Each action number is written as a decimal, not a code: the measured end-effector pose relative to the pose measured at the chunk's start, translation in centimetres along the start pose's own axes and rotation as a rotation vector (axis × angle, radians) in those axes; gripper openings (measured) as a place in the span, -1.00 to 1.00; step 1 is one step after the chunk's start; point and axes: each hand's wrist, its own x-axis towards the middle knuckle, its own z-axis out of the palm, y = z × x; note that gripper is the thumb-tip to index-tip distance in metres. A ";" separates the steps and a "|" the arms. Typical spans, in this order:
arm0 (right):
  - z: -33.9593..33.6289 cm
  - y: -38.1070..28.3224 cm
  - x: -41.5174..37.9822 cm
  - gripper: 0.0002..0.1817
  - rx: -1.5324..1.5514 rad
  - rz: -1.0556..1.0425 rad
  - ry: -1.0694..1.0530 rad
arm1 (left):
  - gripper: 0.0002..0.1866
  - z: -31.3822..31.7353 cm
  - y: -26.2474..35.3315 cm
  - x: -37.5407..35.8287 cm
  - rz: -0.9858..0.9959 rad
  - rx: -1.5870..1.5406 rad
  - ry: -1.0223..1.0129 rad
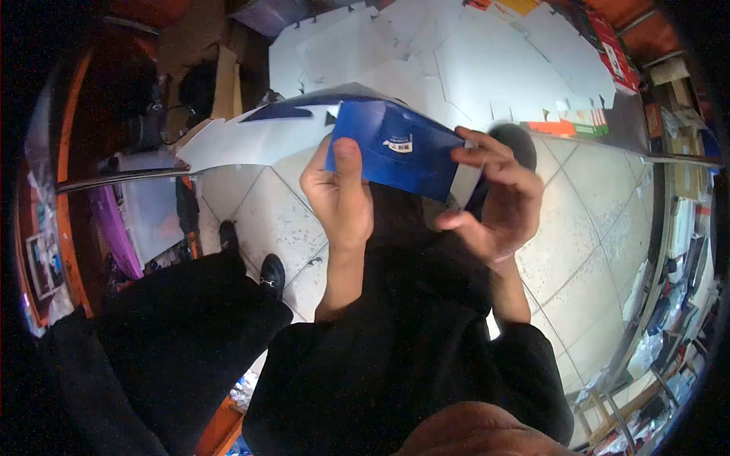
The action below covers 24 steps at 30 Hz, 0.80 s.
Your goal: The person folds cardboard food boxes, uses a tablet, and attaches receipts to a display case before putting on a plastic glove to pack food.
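Note:
A blue box (395, 144) with a small white label is held up in front of my body, slightly tilted. My left hand (344, 194) grips its left end, thumb pressed on the printed face. At the right end, where a pale flap (465, 185) shows, my right hand (506, 194) has its fingers curled and apart, with fingertips at the box's upper corner and the thumb near its lower corner. Behind the box, a white and blue cardboard sheet (266, 140) lies over the table's front edge.
Flat white cut sheets (517, 61) cover much of the table. A red box (610, 53) stands at its back right. Another person in black clothes (175, 334) is close at the left, a shoe on the tiled floor. Crowded shelves (677, 266) line the right side.

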 end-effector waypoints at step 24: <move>3.5 -2.5 -0.1 -0.52 -0.167 -0.014 -0.342 | -0.65 -1.0 1.8 2.4 -0.390 -0.178 -0.036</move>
